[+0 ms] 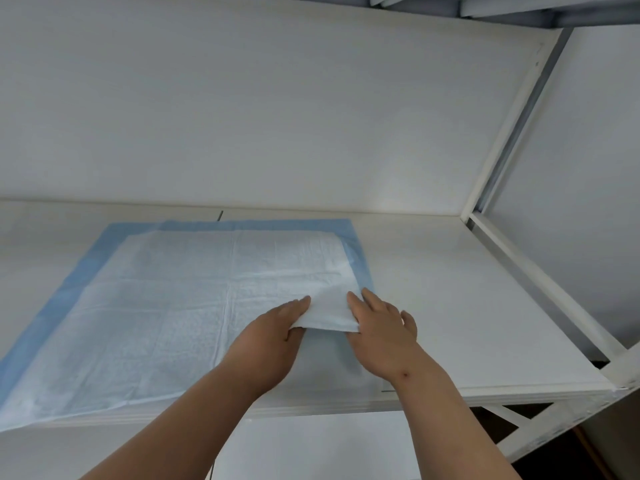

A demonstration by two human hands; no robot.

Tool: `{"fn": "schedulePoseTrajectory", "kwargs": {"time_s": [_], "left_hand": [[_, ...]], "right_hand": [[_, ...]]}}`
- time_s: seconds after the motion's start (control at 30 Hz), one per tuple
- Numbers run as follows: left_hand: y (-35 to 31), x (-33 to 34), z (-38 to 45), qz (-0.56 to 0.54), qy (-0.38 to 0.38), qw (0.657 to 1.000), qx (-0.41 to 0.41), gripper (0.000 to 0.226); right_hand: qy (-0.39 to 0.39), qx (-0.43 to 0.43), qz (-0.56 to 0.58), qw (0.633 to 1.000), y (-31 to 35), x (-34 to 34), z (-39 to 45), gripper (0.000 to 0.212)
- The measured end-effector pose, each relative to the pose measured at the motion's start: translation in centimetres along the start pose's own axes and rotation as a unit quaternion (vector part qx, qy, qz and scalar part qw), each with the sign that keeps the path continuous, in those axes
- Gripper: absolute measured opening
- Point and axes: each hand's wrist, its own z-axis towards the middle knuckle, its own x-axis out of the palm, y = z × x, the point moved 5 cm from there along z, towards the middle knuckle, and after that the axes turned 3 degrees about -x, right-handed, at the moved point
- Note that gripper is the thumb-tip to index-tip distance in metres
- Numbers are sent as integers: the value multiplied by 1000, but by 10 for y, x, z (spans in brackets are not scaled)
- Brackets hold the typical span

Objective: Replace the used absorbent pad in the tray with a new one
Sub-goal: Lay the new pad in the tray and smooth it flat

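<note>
On the white shelf board (450, 306) of a white metal rack, a blue-bordered absorbent pad (156, 306) lies spread nearly flat, white quilted side up, with crease lines crossing it lengthwise and across. Its far edge runs close to the white back panel (277, 116), its left part reaches the left limit of the view, and its near edge lies along the front lip of the board. The pad's near right corner is lifted off the board and folded back toward the middle, so a white flap stands raised between the two hands. The left hand (277, 327) grips the left end of that flap, thumb on top and the other fingers tucked underneath, clenched on the pad. The right hand (381, 327) holds the right end of the same flap, fingers laid over the top and curled around its edge, so both hands are grasping the pad at this one corner, just beside each other. Both forearms are bare and reach in from the lower edge of the view. To the right of the pad the board is bare white, bounded by the rack's angled white frame rail (540, 282).
</note>
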Motion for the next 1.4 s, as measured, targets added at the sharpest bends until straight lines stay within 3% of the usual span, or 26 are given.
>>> {"fn": "schedulePoseTrajectory", "kwargs": {"time_s": [0.13, 0.27, 0.37, 0.5, 0.67, 0.77, 0.87, 1.0, 1.13, 1.23, 1.4], "left_hand": [[5, 9, -11, 28, -56, 997, 42, 51], [17, 32, -19, 157, 53, 984, 63, 68], [20, 38, -25, 203, 91, 971, 84, 75], [22, 35, -27, 151, 70, 985, 54, 78], [18, 14, -29, -25, -88, 995, 39, 56], [19, 9, -32, -98, -138, 984, 47, 61], [19, 11, -35, -125, -158, 977, 70, 63], [20, 13, -42, -100, -147, 977, 115, 65], [19, 20, -42, -38, -112, 982, 144, 61], [19, 27, -42, 8, -83, 984, 158, 60], [16, 31, -42, 71, -40, 986, 148, 88]], "right_hand": [[65, -27, -16, 997, 9, 5, -3, 64], [134, -27, -52, 989, 7, 18, -11, 69], [163, -21, -54, 985, 3, 25, -14, 73], [110, -19, -2, 994, 8, 22, -10, 64], [3, -11, 136, 991, 23, 8, -10, 55], [-19, -14, 312, 950, 43, -1, -17, 55], [15, -11, 433, 901, 58, 6, -19, 56], [80, -27, 500, 862, 62, 32, -14, 69], [131, -45, 561, 816, 56, 35, -15, 51], [170, -67, 575, 798, 50, 28, -19, 52], [215, -104, 647, 724, 46, 14, -31, 49]]}}
